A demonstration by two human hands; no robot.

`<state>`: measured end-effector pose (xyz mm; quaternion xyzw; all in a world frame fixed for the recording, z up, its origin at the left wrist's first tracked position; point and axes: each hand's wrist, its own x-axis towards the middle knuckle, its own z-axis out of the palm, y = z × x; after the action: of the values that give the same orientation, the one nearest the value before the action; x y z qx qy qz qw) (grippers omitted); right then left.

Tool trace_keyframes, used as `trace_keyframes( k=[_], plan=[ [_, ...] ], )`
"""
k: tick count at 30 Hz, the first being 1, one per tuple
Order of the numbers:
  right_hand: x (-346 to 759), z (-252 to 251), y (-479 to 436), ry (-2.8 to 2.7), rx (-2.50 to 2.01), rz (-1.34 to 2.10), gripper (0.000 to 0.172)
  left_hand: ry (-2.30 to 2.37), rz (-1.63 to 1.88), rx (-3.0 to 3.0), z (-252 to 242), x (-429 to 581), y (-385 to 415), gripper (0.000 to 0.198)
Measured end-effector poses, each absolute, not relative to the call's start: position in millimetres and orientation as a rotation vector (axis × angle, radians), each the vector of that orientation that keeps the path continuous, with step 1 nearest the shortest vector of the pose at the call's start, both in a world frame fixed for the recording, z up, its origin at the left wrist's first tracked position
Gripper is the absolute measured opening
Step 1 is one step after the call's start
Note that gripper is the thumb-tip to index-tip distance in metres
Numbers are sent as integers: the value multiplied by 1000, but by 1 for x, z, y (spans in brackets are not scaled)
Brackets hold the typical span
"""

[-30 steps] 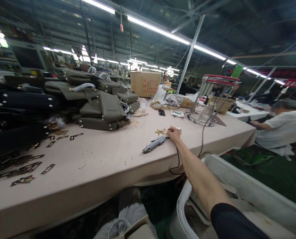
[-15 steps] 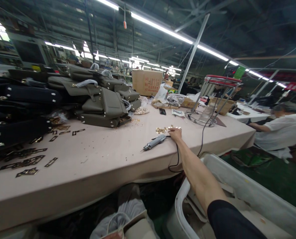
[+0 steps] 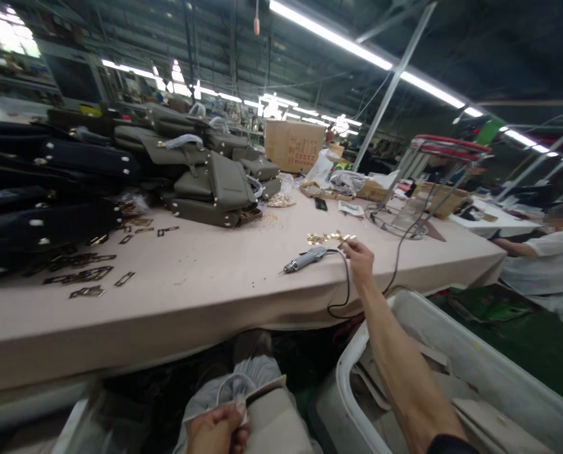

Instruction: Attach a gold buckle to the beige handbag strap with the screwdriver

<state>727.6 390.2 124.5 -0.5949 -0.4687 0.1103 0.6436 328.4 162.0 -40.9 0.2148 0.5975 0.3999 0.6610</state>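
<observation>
On my lap lies a light beige handbag (image 3: 274, 416) with a thin loop handle. My left hand (image 3: 219, 430) is closed on the handbag's upper edge, near the base of the handle. My right hand (image 3: 360, 260) is over the table, its fingers pinched together beside a small pile of shiny gold metal fittings (image 3: 321, 238). What sits between those fingertips is too small to make out. A grey electric screwdriver (image 3: 306, 259) with a black cord rests on the cloth, left of my right hand, its tip pointing left.
Dark green handbags (image 3: 229, 183) and black handbags (image 3: 77, 164) are piled at the left. Flat metal plates (image 3: 80, 274) lie before them. A wire stand (image 3: 404, 189) and a cardboard box (image 3: 293, 146) stand farther back. A white bin (image 3: 347, 378) is at my right. A person (image 3: 546, 258) sits beyond.
My right hand has drawn back slightly from the gold fittings, fingers pinched. My left hand has come up into fuller view on the handbag. The whole view has shifted slightly.
</observation>
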Motion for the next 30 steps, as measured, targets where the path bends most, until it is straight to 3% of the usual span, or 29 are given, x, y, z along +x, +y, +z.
trace_keyframes(
  k=[3, 7, 13, 30],
  plan=[
    [661, 97, 318, -1012, -1067, 571, 39, 1348, 919, 511, -10, 332, 151, 38],
    [561, 51, 225, -1048, -1145, 1076, 35, 1364, 862, 455, -3, 331, 149, 17],
    [483, -1, 162, -1031, -1283, 1595, 34, 1264, 842, 493, -6, 321, 132, 18],
    [482, -8, 151, -1191, -1475, 1606, 38, 1111, 854, 546, -5, 315, 127, 14]
  ],
)
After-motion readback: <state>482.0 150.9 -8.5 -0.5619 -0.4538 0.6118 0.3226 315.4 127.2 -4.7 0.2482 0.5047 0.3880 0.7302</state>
